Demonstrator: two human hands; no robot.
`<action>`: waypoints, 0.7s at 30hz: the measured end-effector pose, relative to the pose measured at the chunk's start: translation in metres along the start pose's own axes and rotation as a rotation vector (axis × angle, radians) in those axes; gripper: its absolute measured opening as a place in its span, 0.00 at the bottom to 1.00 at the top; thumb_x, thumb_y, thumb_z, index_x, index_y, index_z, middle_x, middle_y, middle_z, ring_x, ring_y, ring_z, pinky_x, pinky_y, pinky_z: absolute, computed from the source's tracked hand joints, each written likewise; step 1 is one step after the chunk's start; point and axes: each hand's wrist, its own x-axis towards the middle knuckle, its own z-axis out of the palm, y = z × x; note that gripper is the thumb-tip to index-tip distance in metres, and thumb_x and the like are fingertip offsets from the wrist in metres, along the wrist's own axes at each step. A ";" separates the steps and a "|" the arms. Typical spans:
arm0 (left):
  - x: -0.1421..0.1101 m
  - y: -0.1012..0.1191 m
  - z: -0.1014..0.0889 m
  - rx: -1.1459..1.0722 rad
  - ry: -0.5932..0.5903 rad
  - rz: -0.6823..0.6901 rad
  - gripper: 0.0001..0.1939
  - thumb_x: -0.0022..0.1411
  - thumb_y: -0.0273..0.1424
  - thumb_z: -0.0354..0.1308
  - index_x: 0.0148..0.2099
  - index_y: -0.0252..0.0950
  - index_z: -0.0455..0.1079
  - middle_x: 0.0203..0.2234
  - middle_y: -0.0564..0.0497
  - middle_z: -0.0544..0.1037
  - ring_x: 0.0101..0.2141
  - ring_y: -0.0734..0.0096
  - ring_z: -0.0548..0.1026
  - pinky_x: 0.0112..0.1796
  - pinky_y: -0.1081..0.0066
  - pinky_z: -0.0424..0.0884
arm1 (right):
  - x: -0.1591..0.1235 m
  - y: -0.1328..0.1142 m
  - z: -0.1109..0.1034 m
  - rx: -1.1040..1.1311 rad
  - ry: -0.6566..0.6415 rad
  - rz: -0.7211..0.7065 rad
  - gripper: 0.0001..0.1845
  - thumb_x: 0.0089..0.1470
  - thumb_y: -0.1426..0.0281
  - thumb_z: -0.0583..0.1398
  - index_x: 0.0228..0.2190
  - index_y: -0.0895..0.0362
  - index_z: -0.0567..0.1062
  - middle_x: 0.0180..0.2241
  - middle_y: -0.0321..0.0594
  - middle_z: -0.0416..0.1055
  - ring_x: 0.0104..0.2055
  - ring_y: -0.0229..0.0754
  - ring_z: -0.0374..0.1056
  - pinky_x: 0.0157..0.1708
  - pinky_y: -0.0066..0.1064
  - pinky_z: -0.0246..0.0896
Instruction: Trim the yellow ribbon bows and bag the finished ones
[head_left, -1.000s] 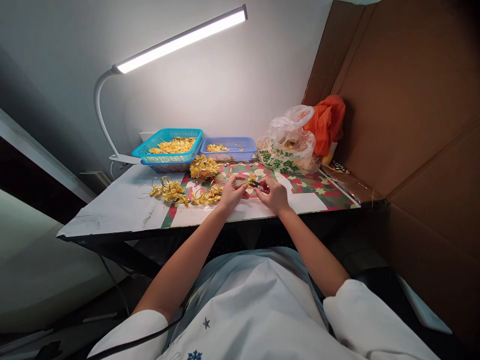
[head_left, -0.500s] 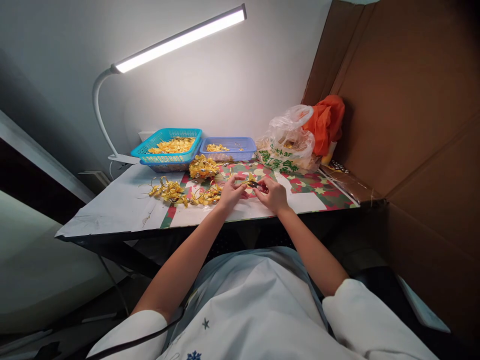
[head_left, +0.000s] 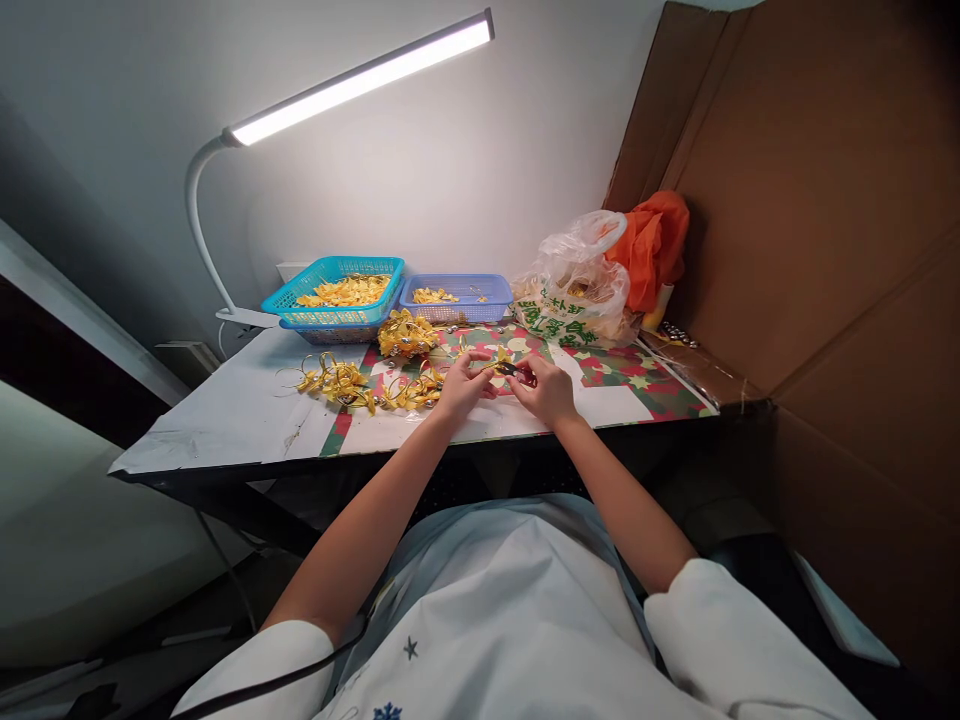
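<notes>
My left hand (head_left: 466, 386) is closed at the fingertips on a gold wire piece with a yellow flower ornament (head_left: 503, 355). My right hand (head_left: 547, 390) grips a small dark tool (head_left: 508, 369), which looks like pliers; most of it is hidden in the palm. The dark tip meets the flower ornament between both hands, just above the table's front part. Left of my left hand lies a row of gold wire flower pieces (head_left: 336, 382) with small silvery beads. Behind them sits a bunched heap of similar gold flowers (head_left: 406, 334).
A turquoise basket (head_left: 274, 301) with yellow pieces stands at the back left, stacked on another. Beside it is a periwinkle basket (head_left: 457, 313). A plastic bag (head_left: 574, 300) and orange bag (head_left: 656, 245) stand right, near a cardboard wall (head_left: 840, 200). A lamp (head_left: 360, 85) hangs overhead.
Both hands stay in nearly the same place, still holding the flower ornament and the dark tool. The printed face of the plastic bag looks slightly shifted.
</notes>
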 end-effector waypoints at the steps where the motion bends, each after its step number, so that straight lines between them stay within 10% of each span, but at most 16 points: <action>1: 0.000 0.000 0.000 0.000 -0.001 -0.001 0.20 0.51 0.34 0.68 0.41 0.36 0.63 0.18 0.59 0.74 0.18 0.76 0.75 0.23 0.77 0.71 | 0.000 0.000 0.000 -0.003 0.006 -0.001 0.08 0.52 0.63 0.61 0.32 0.55 0.73 0.27 0.37 0.73 0.27 0.40 0.67 0.28 0.28 0.57; 21: -0.001 -0.001 0.000 0.071 0.001 0.028 0.17 0.52 0.31 0.66 0.41 0.36 0.63 0.16 0.60 0.73 0.17 0.77 0.74 0.21 0.78 0.71 | -0.001 0.001 0.004 -0.088 -0.040 -0.059 0.08 0.57 0.64 0.59 0.34 0.56 0.75 0.27 0.38 0.75 0.28 0.41 0.69 0.27 0.28 0.54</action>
